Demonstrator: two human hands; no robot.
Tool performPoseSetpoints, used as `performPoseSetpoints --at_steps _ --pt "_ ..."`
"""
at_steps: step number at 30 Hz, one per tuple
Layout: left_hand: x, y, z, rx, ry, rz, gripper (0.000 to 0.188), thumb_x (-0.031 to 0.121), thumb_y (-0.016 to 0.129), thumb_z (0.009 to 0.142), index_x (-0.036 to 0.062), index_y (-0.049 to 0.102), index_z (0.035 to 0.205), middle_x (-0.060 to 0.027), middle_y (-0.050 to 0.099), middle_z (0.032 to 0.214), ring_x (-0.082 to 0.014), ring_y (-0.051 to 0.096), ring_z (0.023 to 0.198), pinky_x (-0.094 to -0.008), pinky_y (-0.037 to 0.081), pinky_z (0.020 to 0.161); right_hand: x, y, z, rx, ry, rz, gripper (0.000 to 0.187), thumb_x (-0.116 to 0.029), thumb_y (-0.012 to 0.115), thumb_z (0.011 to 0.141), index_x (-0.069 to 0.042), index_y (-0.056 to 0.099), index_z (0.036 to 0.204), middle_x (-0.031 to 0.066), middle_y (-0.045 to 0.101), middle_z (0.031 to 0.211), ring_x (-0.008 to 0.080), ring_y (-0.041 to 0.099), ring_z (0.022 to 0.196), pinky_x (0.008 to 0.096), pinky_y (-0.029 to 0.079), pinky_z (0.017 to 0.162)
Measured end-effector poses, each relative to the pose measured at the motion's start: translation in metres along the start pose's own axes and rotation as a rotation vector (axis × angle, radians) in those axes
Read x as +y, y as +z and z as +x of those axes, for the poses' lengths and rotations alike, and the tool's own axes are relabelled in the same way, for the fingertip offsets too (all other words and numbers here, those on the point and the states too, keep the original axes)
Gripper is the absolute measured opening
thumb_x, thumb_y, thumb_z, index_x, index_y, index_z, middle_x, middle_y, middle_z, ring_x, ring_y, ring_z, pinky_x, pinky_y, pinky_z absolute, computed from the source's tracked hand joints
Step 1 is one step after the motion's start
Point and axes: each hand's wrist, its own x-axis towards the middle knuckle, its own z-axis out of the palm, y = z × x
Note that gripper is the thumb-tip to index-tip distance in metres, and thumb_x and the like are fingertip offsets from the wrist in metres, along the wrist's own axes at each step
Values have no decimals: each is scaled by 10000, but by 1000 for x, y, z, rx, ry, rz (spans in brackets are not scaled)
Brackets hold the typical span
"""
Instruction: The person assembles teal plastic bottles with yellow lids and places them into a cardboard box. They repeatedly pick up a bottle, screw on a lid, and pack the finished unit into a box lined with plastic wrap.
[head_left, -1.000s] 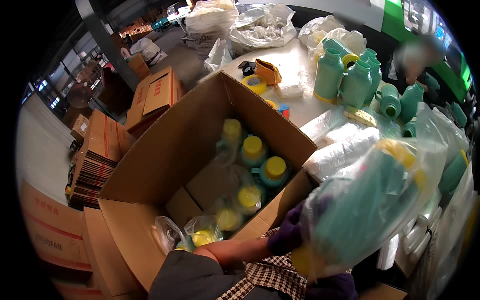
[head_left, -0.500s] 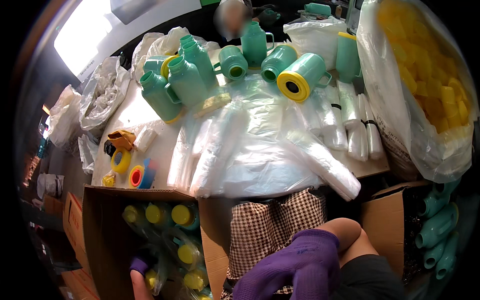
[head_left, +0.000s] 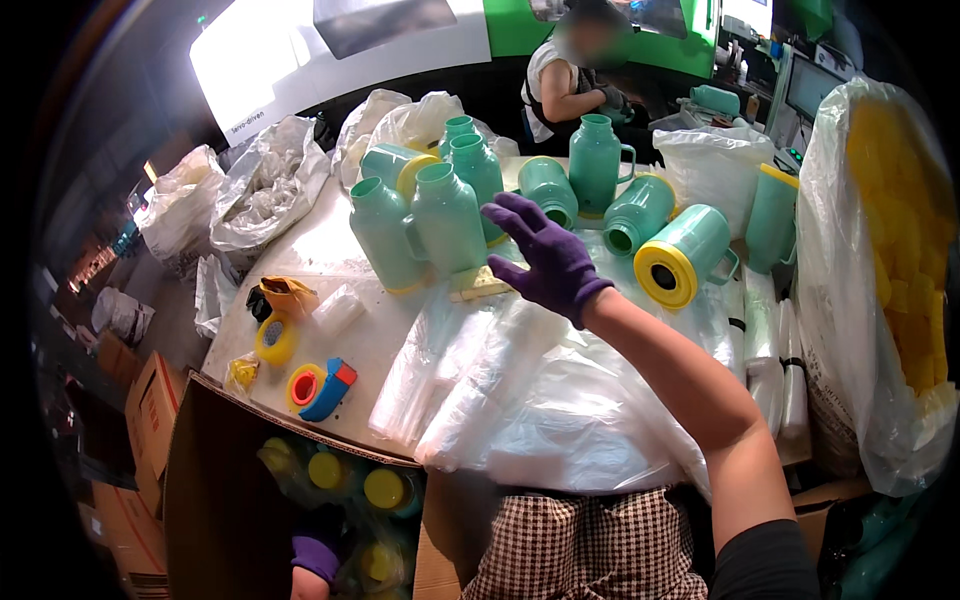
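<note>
My right hand (head_left: pixel 548 258), in a purple glove, is held out over the table with fingers apart and nothing in it. Its fingertips point toward a group of pale green flask bodies with handles; the nearest standing one is a green flask body (head_left: pixel 446 222). A lying green flask body (head_left: pixel 547 185) is just beyond the fingers. Below the arm lie clear plastic bags (head_left: pixel 570 400) and rolled bags (head_left: pixel 490 380). My left hand (head_left: pixel 316 556), also gloved, is down in a cardboard box (head_left: pixel 190 470) beside bagged green flasks with yellow tops (head_left: pixel 386 488); shadow hides its fingers.
Tape rolls (head_left: pixel 305 385), a blue-and-red tape dispenser (head_left: pixel 328 390) and an orange cloth (head_left: pixel 288 296) lie on the table's left. A large sack of yellow parts (head_left: pixel 840 330) stands at the right. White sacks (head_left: pixel 265 190) line the far left. A person (head_left: pixel 570 85) sits beyond the table.
My right hand has risen from near my lap and reached forward over the table, opening out. The view has tilted up, showing more of the far side. My left hand stays in the box.
</note>
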Motion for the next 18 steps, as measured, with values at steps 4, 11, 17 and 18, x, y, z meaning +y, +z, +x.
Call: performPoseSetpoints --at_steps 4,11,17,18 --pt "85 -92 -57 -13 14 -332 365 250 733 830 41 700 1128 -178 691 1155 -341 656 1074 -457 511 942 1 108 126 -161 65 -69 703 -435 634 919 -150 385 1511 114 368 1579 354 605 1210 459 493 1029" --pt "123 -77 -64 219 468 -685 285 108 755 839 8 704 1101 -178 718 1086 -371 669 1049 -452 529 927 49 112 86 177 221 15 211 -220 657 910 -143 602 1098 135 593 1086 388 649 919 474 537 762" --pt "108 -103 -50 472 625 -579 396 230 717 892 30 628 1221 -149 672 1164 -319 635 1069 -410 491 972 -45 -83 -44 805 -153 -37 208 -199 759 780 -134 623 923 92 575 938 339 615 792 445 512 693" --pt "116 -106 -37 554 640 -663 443 261 723 884 32 606 1244 -146 660 1182 -311 627 1082 -406 484 979 -66 -129 -70 859 -202 8 205 -209 765 756 -131 632 891 90 577 914 326 611 778 430 507 692"
